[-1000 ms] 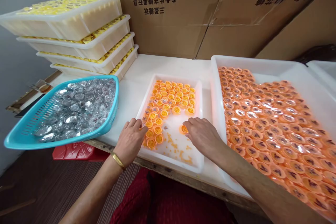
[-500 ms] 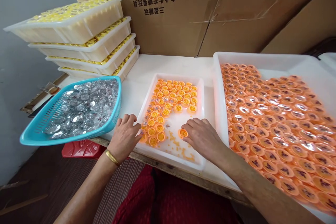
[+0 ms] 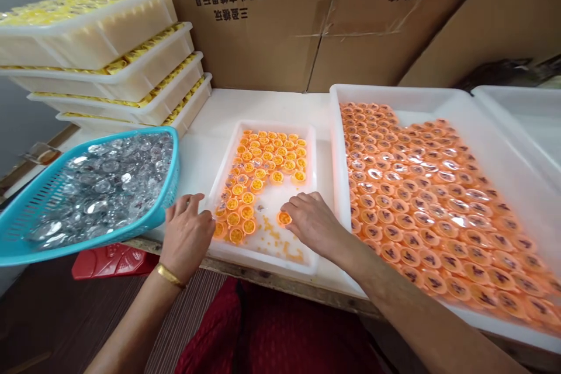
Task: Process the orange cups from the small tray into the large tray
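Note:
My right hand (image 3: 313, 223) is at the right side of a small white tray (image 3: 314, 172), its fingertips closed on the rim of a small orange cup (image 3: 284, 218) with yellow bits inside. Several similar cups (image 3: 246, 212) fill the left and back of that tray, and loose yellow crumbs (image 3: 274, 235) lie on its bare floor. A few cups on the left seem to have clear lids on. My left hand (image 3: 188, 234), a gold bangle on the wrist, hovers between the tray's left edge and a blue basket (image 3: 174, 169) of clear plastic lids (image 3: 103, 187). Its fingers are bent and apart, with nothing visible in them.
To the right stands a large white tray (image 3: 339, 146) packed with lidded orange cups (image 3: 412, 204). Stacked white trays (image 3: 144, 49) with yellow contents rise at the back left. A cardboard box (image 3: 272, 41) stands behind. A red plastic object (image 3: 111, 261) sits below the table edge.
My left hand has drawn away from the cups at the small tray's left edge, toward the blue basket. My right hand stays at the same cup. The view has shifted to the right.

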`<action>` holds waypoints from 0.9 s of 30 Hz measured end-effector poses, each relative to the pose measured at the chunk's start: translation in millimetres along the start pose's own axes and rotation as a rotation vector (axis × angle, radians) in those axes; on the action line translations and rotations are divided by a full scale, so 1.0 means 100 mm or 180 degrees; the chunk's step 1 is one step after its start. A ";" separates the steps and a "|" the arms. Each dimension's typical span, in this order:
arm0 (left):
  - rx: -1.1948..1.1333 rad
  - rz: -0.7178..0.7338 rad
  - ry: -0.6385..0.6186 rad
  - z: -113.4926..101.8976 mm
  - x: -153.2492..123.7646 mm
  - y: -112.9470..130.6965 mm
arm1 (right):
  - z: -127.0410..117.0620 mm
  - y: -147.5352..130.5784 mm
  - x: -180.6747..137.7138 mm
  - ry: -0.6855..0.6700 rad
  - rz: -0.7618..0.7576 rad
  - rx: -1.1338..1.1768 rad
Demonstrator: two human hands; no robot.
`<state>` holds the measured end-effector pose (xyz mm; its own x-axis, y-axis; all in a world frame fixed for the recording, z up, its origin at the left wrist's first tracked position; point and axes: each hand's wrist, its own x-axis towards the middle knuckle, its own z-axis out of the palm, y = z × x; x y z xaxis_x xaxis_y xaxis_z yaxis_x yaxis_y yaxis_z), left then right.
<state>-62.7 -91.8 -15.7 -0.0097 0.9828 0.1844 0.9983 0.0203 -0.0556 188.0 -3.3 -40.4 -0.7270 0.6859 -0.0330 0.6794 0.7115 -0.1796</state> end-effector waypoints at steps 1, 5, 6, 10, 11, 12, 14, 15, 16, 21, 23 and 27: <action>-0.0208 -0.0118 0.0179 -0.03 0.00 0.00 | -0.01 0.00 0.00 0.0019 0.0007 0.0053; -0.2359 -0.0825 -0.0013 -0.09 0.07 0.17 | -0.03 0.00 0.01 0.0292 0.0115 0.0547; -0.3066 -0.1049 -0.0299 -0.07 0.10 0.26 | -0.03 0.00 0.01 0.0383 0.0207 0.0770; -0.4992 -0.1782 -0.0823 0.06 0.20 0.61 | -0.07 -0.05 0.01 0.0583 0.0608 0.1883; -0.5172 -0.1839 -0.0804 0.09 0.21 0.67 | -0.08 -0.06 0.01 0.0581 0.0671 0.2112; -0.5216 -0.1830 -0.0772 0.10 0.22 0.71 | -0.09 -0.07 0.01 0.0569 0.0729 0.2278; -0.4846 -0.1532 -0.0655 0.11 0.21 0.75 | -0.11 -0.06 0.00 0.0579 0.0835 0.2426; -0.4460 -0.1234 -0.0560 0.11 0.19 0.76 | -0.11 -0.06 0.00 0.0621 0.0869 0.2423; -0.3996 -0.0869 -0.0470 0.10 0.17 0.76 | -0.11 -0.05 0.00 0.0684 0.0882 0.2394; -0.2204 0.0367 -0.0289 0.11 0.12 0.82 | -0.11 -0.04 0.01 0.0797 0.0879 0.2334; -0.1981 0.0363 -0.0276 0.14 0.14 0.85 | -0.13 -0.05 0.00 0.0767 0.0937 0.2395; -0.2337 -0.0045 -0.0206 0.17 0.25 0.82 | -0.16 -0.05 0.00 0.0716 0.1018 0.2622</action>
<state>18.3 -62.9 -32.2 -0.0035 0.9927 0.1208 0.7797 -0.0729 0.6219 186.6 -4.4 -23.4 -0.4210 0.9067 -0.0250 0.4963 0.2072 -0.8431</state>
